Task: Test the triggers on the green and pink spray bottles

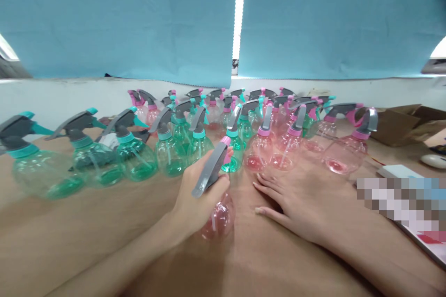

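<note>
A person's left hand (198, 195) held a pink spray bottle (219, 220) near the front middle of a brown desk (104, 241). Its grip was closed around the bottle's neck, just under the grey trigger head. The bottle leaned to the left, its round body low against the desk. The right hand (292, 204) lay flat on the desk just beside it, its grip open and empty with the fingers spread. Behind the hands stood a crowd of green spray bottles (139, 162) on the left and pink bottles (289, 153) on the right. A blue curtain (139, 18) hung behind them.
</note>
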Tool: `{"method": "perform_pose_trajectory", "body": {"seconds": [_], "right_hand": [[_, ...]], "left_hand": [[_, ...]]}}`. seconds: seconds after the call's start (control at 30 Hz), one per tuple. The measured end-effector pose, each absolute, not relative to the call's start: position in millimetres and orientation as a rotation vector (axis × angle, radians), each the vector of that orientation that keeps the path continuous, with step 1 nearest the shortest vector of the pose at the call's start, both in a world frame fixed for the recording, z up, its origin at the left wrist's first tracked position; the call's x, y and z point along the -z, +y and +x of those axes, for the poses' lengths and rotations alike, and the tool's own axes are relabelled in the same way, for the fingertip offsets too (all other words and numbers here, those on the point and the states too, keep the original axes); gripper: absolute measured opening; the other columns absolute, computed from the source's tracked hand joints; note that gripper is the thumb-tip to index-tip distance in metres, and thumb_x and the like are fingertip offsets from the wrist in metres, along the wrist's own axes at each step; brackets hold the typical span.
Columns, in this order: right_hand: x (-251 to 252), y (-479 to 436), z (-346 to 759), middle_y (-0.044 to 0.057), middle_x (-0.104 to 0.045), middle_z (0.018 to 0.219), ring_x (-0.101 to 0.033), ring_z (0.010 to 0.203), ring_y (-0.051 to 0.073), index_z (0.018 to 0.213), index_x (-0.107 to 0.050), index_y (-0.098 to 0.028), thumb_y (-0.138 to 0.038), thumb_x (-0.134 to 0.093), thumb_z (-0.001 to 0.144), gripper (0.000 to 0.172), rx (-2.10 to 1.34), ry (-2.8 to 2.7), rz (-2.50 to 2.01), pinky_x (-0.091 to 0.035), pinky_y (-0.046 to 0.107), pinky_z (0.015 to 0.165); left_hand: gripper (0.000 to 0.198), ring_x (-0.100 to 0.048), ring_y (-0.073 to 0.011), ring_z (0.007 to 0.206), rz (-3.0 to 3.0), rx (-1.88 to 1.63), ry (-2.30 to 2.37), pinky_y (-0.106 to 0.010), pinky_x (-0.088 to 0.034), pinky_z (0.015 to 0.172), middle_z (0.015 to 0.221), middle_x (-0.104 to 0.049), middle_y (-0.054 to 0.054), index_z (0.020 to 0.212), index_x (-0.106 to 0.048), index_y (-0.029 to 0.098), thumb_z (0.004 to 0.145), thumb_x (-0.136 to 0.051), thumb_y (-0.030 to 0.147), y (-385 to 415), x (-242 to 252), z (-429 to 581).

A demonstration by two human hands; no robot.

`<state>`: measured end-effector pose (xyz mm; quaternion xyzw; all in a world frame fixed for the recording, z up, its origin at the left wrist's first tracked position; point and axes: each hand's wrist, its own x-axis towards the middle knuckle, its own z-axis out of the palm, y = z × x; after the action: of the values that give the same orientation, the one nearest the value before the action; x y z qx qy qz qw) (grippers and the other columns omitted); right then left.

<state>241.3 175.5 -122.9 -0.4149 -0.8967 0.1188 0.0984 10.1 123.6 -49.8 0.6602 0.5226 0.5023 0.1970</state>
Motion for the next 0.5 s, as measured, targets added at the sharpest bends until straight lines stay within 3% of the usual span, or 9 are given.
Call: {"method": "perform_pose_trajectory", "body": {"seconds": [0.33,0.5], "right_hand": [[122.4,176.0,240.8,0.011,-0.031,0.152,-0.028,0.141,0.028,0.142,-0.041,-0.013,-0.064,-0.039,0.090,0.073,-0.370,-2.699,-1.240,-0.022,0.052,0.116],[124.2,176.5,241.6,0.011,-0.032,0.151,-0.029,0.140,0.029,0.141,-0.043,-0.013,-0.063,-0.042,0.089,0.072,-0.375,-2.675,-1.218,-0.023,0.053,0.115]], "left_hand": [[0.024,-0.057,-0.0178,0.074,1.863,-1.385,1.374,-0.029,-0.047,0.069,0.069,-0.055,0.004,0.099,-0.061,0.023,0.078,-0.052,0.016,125.1,49.0,11.0],[0.016,-0.057,-0.0190,0.079,1.869,-1.380,1.387,-0.030,-0.046,0.071,0.067,-0.053,0.004,0.091,-0.060,0.022,0.079,-0.052,0.017,126.3,49.9,10.0]]}}
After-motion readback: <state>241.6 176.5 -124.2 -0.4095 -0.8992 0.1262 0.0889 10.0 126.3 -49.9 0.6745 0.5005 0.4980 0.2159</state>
